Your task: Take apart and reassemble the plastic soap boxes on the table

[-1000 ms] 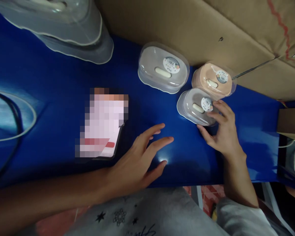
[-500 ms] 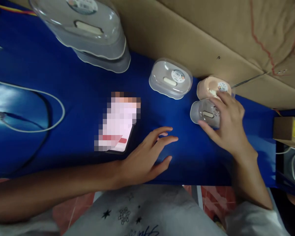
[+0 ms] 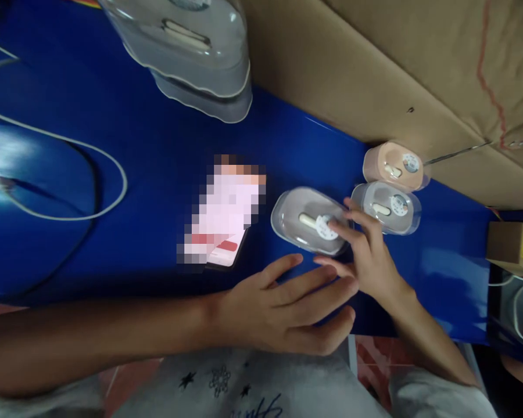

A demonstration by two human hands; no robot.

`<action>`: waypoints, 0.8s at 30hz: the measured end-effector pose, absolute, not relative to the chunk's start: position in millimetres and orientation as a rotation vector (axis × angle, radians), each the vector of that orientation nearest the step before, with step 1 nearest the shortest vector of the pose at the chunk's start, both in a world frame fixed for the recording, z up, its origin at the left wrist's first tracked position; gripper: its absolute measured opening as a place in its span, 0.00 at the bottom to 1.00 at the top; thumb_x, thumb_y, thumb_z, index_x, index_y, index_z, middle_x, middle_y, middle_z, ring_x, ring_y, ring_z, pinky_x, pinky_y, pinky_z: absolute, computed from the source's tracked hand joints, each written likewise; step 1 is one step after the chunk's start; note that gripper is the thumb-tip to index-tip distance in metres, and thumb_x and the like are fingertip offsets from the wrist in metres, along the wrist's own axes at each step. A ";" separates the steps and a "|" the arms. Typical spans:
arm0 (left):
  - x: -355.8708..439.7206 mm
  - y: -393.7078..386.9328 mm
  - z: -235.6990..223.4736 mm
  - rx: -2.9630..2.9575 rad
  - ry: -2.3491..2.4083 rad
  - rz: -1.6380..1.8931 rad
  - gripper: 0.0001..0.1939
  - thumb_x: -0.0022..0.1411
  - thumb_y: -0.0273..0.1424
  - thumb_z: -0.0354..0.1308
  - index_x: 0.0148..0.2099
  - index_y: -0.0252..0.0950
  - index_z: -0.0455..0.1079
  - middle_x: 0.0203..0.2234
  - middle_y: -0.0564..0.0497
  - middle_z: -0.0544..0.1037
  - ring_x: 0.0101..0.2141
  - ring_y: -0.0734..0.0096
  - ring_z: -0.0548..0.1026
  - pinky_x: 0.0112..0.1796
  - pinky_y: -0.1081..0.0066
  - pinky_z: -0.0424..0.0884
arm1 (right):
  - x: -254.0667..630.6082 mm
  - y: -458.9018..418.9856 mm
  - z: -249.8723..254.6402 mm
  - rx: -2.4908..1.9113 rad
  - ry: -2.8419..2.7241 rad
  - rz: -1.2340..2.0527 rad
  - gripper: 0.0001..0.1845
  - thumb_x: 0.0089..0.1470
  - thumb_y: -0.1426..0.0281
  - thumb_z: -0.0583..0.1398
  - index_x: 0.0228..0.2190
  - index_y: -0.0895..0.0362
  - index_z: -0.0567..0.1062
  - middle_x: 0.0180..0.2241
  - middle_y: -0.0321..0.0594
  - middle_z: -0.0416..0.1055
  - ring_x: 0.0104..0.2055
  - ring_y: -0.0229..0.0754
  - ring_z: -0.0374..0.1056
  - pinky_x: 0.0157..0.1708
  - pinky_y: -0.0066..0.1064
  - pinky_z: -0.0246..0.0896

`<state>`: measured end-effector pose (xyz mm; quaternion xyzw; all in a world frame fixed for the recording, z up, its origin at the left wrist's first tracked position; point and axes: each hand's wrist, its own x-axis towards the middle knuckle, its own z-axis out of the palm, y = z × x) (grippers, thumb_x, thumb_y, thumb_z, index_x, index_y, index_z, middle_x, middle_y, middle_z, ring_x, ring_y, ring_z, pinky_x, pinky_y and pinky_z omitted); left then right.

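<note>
Right hand (image 3: 372,255), as the head view shows, bends over one end of the front gray box (image 3: 290,223). Its thumb is by the near side and its other fingers are by the far side and on top. It looks like it holds the box, but how tight I cannot tell. One finger is on the round sticker (image 3: 325,233), or just over it.

That box has a clear top and a white bar (image 3: 307,220) on it. It is in front of the person, between the phone (image 3: 226,258) and the two other small boxes. I cannot tell if it sits flat on the blue table (image 3: 131,249) or is up a bit.

Left hand (image 3: 279,319) holds nothing. Its fingers are out and apart, just in front of the box. They point at the right hand, and look close to its thumb.

Back by the brown board (image 3: 331,75) is the peach box (image 3: 383,155). The other gray box (image 3: 386,223) is right next to it. Big gray boxes (image 3: 187,58) are in a pile at the top left. A white cord (image 3: 107,155) makes a loop on the left.

My guess is that the step now is getting the front gray box in place with one hand. To move it more, the thumb and fingers need to press both sides. For two hands, the left one needs to come to the other end and not bump the right thumb.
</note>
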<state>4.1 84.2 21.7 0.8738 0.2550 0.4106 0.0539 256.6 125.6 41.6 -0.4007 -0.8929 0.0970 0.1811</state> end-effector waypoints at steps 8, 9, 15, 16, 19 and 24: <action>5.3 95.3 16.0 2.813 0.843 1.066 0.21 0.67 0.34 0.69 0.60 0.47 0.76 0.65 0.53 0.75 0.67 0.64 0.66 0.74 0.53 0.50 | 273.7 112.8 29.3 -1.155 -2.251 0.436 0.32 0.68 0.51 0.60 0.65 0.52 0.69 0.58 0.51 0.70 0.65 0.59 0.71 0.62 0.53 0.72; 4.8 96.1 16.4 2.835 0.827 1.044 0.19 0.68 0.33 0.68 0.59 0.46 0.77 0.65 0.52 0.75 0.67 0.64 0.65 0.74 0.51 0.48 | 273.7 114.1 29.1 -1.191 -2.229 0.423 0.31 0.68 0.52 0.61 0.65 0.53 0.69 0.58 0.52 0.70 0.65 0.60 0.70 0.63 0.54 0.71; -0.6 94.9 22.7 2.916 0.496 0.804 0.10 0.73 0.30 0.57 0.49 0.38 0.80 0.52 0.47 0.83 0.61 0.57 0.74 0.68 0.46 0.61 | 273.2 118.2 26.1 -1.312 -2.211 0.458 0.30 0.67 0.61 0.63 0.67 0.49 0.67 0.63 0.51 0.68 0.70 0.62 0.64 0.67 0.61 0.65; -1.1 94.0 23.7 2.886 0.373 0.810 0.11 0.74 0.29 0.56 0.48 0.38 0.81 0.49 0.48 0.84 0.58 0.57 0.76 0.65 0.48 0.66 | 272.2 118.6 24.7 -1.314 -2.213 0.474 0.30 0.67 0.62 0.63 0.67 0.49 0.67 0.64 0.50 0.68 0.71 0.62 0.64 0.68 0.61 0.64; -0.3 91.0 23.8 2.789 0.142 0.811 0.13 0.73 0.26 0.54 0.47 0.37 0.82 0.43 0.49 0.85 0.49 0.60 0.80 0.57 0.54 0.75 | 267.9 119.8 20.0 -1.334 -2.212 0.478 0.31 0.66 0.64 0.65 0.67 0.47 0.67 0.66 0.49 0.68 0.72 0.62 0.62 0.70 0.61 0.62; 2.3 91.9 18.1 2.715 0.154 0.849 0.09 0.73 0.28 0.58 0.45 0.38 0.81 0.39 0.48 0.84 0.39 0.64 0.80 0.43 0.61 0.79 | 268.1 115.1 25.3 -1.345 -2.287 0.488 0.33 0.70 0.64 0.60 0.72 0.44 0.61 0.72 0.46 0.62 0.77 0.62 0.52 0.71 0.66 0.57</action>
